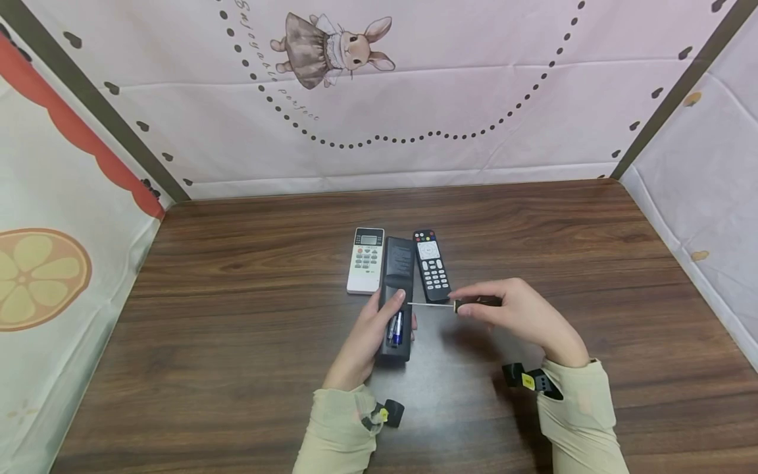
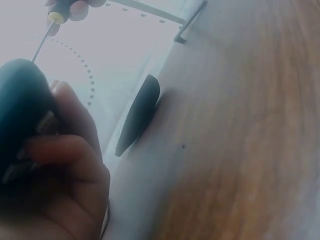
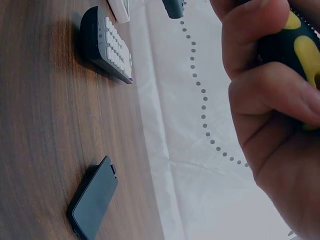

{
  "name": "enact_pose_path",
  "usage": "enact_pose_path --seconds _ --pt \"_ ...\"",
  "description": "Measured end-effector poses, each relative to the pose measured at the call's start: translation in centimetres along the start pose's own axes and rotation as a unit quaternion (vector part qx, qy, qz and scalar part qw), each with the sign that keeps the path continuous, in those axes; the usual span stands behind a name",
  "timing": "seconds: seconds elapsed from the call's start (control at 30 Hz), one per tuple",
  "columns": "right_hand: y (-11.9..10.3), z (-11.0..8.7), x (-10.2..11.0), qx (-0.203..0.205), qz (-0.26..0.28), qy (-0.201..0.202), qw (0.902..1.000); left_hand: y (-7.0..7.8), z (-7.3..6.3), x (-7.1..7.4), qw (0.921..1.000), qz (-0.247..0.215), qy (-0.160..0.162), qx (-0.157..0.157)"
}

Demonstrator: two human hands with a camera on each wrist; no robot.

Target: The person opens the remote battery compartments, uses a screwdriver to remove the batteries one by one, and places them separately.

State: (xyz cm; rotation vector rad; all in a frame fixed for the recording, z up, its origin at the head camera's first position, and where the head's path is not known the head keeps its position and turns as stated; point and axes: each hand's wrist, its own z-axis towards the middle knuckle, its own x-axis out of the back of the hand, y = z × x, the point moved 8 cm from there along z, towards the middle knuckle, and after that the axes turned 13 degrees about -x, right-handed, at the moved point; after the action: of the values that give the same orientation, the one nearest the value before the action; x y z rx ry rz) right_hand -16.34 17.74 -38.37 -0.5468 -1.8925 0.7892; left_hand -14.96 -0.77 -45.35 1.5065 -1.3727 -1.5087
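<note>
My left hand (image 1: 364, 342) grips a black remote control (image 1: 399, 260) with its back facing up, the thumb lying across it. Blue and silver batteries (image 1: 397, 328) show in its uncovered battery compartment. In my right hand (image 1: 530, 316) is a screwdriver, pinched by its black and yellow handle (image 3: 307, 52). The screwdriver's thin shaft (image 1: 432, 305) points left, its tip at the remote's back near the left thumb; whether it touches cannot be told. A flat black battery cover (image 3: 95, 200) lies on the table in the right wrist view.
A white remote (image 1: 366, 263) with a small display lies left of the held one. A smaller black remote (image 1: 433, 266) with white buttons lies to its right. The wooden table (image 1: 237, 316) meets printed cloth walls (image 1: 450, 79) at the back and sides.
</note>
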Motion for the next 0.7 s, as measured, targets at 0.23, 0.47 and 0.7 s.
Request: enact_pose_path --seconds 0.23,0.47,0.7 --pt "0.1 -0.2 0.6 -0.004 0.009 0.009 0.9999 -0.3 0.3 0.8 0.9993 -0.020 0.031 -0.005" --pt "-0.7 -0.6 0.2 0.023 -0.018 -0.012 0.9995 -0.1 0.4 1.3 0.9963 -0.035 0.076 -0.017" --pt "-1.9 -0.6 -0.7 0.062 -0.050 -0.021 0.9966 0.3 0.5 1.9 0.9937 -0.017 0.099 -0.050"
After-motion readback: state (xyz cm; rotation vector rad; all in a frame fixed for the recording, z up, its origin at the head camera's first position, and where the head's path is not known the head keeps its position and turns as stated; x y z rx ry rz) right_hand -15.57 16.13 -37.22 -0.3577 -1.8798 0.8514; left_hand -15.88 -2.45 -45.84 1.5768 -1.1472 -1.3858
